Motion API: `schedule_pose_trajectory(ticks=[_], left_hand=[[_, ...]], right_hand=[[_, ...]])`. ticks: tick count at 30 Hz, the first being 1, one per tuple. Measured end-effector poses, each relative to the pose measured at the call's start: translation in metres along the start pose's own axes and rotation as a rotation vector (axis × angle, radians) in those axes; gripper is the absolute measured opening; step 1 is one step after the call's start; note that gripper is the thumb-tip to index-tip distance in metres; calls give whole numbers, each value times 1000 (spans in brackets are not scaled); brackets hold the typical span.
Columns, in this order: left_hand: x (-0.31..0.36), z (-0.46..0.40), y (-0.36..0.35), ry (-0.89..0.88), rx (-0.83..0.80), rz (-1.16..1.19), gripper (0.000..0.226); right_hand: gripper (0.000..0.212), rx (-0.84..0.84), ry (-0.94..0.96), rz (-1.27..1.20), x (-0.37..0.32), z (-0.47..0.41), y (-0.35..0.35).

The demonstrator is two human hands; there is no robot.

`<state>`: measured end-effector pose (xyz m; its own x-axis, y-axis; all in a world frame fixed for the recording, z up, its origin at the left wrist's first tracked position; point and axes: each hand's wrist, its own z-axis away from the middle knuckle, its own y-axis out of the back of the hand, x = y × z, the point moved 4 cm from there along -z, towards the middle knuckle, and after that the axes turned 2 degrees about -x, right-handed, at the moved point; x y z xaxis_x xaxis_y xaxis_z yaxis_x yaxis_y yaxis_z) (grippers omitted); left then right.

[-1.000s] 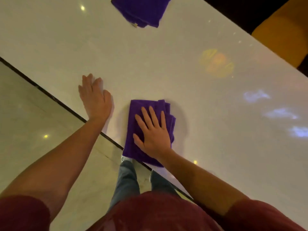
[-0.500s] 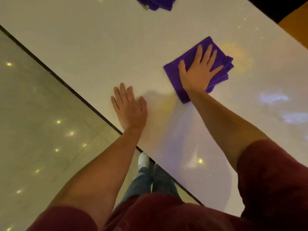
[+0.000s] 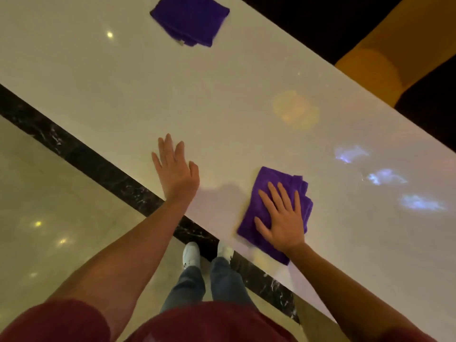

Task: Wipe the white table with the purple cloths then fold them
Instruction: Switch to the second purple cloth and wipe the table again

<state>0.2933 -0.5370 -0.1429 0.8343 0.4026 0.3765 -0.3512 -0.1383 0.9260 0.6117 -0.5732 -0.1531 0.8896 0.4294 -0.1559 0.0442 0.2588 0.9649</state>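
Since half a second ago, the right hand (image 3: 283, 223) has been dragging its purple cloth (image 3: 276, 213) back from the middle of the white desk (image 3: 123, 95) toward the near edge. That hand is lying open, palm flat and fingers spread, pressing on the folded cloth rather than gripping it. The left hand (image 3: 176, 169) is resting open and flat on the bare desk, beside the cloth but apart from it, holding nothing. A second purple cloth (image 3: 190, 19) is lying folded at the far end, well apart from both hands. White shoes (image 3: 191, 254) are showing on the floor below.
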Motion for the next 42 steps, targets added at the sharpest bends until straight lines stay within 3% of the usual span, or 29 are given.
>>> schedule_pose_trajectory(ticks=[2, 6, 12, 14, 17, 22, 25, 27, 29, 32, 37, 40, 42], left_hand=[[28, 29, -10, -121, -26, 27, 58], [59, 50, -33, 10, -100, -45, 62], [54, 47, -51, 12, -47, -181, 62], [55, 44, -53, 20, -38, -178, 63], [57, 45, -51, 21, -24, -216, 61], [61, 48, -47, 46, 22, -210, 52], [61, 49, -48, 61, 14, -232, 52], [63, 50, -47, 62, 22, -229, 52], [63, 49, -46, 65, 33, -210, 51], [63, 50, -46, 62, 30, -213, 52], [63, 49, -47, 49, 21, -223, 52], [62, 50, -47, 48, 6, -242, 53], [61, 50, -45, 44, 4, -252, 55]], right_hand=[[77, -2, -147, 5, 48, -17, 18], [82, 94, -514, -47, 97, -89, 46], [82, 153, -662, -87, 124, -210, 73], [83, 148, -607, -94, 114, -237, 78], [82, 123, -373, -73, 62, -228, 67], [76, 66, 61, -108, -14, -52, 8], [76, -38, 226, -39, 17, 54, -16], [76, -30, 268, 12, 64, 70, -10], [76, 2, 203, 43, 108, 48, 6], [76, 71, -43, 20, 144, -23, 30], [83, 111, -468, -78, 128, -152, 55], [82, 122, -544, -103, 102, -178, 58], [81, 122, -469, -72, 81, -150, 47]])
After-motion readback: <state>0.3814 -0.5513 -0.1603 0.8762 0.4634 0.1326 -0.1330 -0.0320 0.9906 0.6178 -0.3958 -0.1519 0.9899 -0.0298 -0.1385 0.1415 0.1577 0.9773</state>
